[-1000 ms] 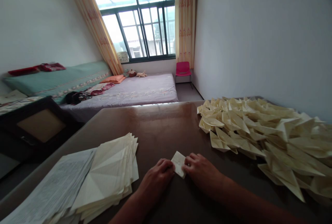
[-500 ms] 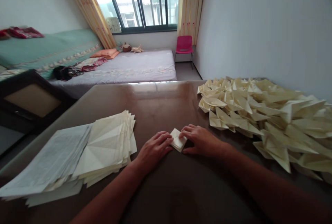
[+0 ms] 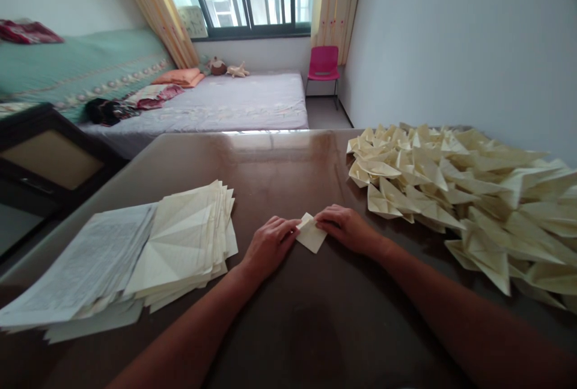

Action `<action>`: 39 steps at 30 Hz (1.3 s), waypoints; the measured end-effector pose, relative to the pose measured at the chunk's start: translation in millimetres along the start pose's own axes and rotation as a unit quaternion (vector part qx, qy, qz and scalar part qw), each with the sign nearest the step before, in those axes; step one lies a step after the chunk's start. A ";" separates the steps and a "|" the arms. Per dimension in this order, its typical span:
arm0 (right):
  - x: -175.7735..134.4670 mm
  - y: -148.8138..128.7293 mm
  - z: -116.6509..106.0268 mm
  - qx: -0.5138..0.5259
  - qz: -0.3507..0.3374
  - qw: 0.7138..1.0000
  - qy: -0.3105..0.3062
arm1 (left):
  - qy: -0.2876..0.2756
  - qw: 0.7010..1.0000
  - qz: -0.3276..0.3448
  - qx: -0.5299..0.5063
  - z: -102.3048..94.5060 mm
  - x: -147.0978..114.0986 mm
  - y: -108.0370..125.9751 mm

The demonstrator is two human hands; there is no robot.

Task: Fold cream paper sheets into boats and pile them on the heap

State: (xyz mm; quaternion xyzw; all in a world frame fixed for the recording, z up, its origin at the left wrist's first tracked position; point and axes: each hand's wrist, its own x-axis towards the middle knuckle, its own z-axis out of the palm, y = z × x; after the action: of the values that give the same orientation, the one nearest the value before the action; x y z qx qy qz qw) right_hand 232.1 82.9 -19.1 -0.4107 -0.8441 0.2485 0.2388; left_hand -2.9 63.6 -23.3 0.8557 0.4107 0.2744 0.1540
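A small cream paper square [image 3: 312, 237], folded in layers, lies cornerwise on the brown table between my hands. My left hand [image 3: 271, 241] grips its left corner with the fingers pressed together. On the opposite side, my right hand [image 3: 345, 226] has its fingertips closed on the upper right edge. Near the top corner a flap looks partly folded over. Left of my hands lies a stack of creased cream paper sheets [image 3: 180, 245], overlapping a pile of printed sheets [image 3: 90, 266]. To the right spreads a heap of folded paper boats [image 3: 451, 178].
The glossy brown table [image 3: 270, 178] has its far edge near a bed [image 3: 256, 97]. A pink chair [image 3: 323, 63] stands beyond, close to the right wall. A dark cabinet [image 3: 54, 160] is at the left.
My fingers have shifted toward the far corner of the folded paper, and more of its near face shows. The camera view has tilted down slightly.
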 end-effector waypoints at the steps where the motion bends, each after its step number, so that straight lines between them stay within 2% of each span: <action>1: 0.8 0.0 2.9 -0.002 0.017 1.000 0.012 | 0.005 1.000 -0.018 -0.011 1.1 1.1 -0.9; 5: 3.4 -3.2 11.7 -0.033 0.074 0.996 0.037 | 0.012 0.998 -0.061 -0.019 5.1 4.3 -1.9; 11: 6.2 -8.4 15.9 -0.069 0.122 0.989 0.053 | -0.002 0.993 -0.072 0.097 12.1 5.3 -0.3; 17: 6.8 -13.4 16.6 -0.108 0.091 0.989 0.055 | -0.007 0.985 -0.040 0.165 12.0 3.1 2.7; 22: 6.5 -14.4 16.8 -0.131 0.093 0.986 0.050 | -0.026 0.984 0.092 0.149 5.1 -2.5 4.2; 24: 5.6 -14.7 16.4 -0.141 0.093 0.984 0.049 | -0.029 0.982 0.121 0.139 4.3 -3.7 4.7; 27: 2.7 -18.0 14.9 -0.171 0.071 0.981 0.054 | -0.042 0.982 0.122 0.135 3.9 -3.3 7.0; 29: -0.3 -22.6 13.4 -0.207 0.026 0.977 0.047 | -0.053 0.982 0.118 0.141 3.3 -2.5 9.6; 33: -7.0 -34.8 9.8 -0.262 -0.050 0.964 -0.017 | -0.063 0.980 0.101 0.160 1.9 -1.9 14.5; 36: -11.7 -43.5 5.8 -0.304 -0.052 0.949 -0.060 | -0.076 0.978 0.085 0.175 1.2 -2.7 15.8; 39: -15.8 -50.4 1.7 -0.348 -0.043 0.933 -0.075 | -0.084 0.975 0.082 0.187 0.4 -4.7 14.4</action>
State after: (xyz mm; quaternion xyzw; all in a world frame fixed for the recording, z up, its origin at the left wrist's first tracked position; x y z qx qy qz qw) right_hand 210.7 42.5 7.5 -0.4115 -0.9101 -0.0416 0.0277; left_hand 3.8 51.1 -18.2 0.9201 0.3691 0.1312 0.0019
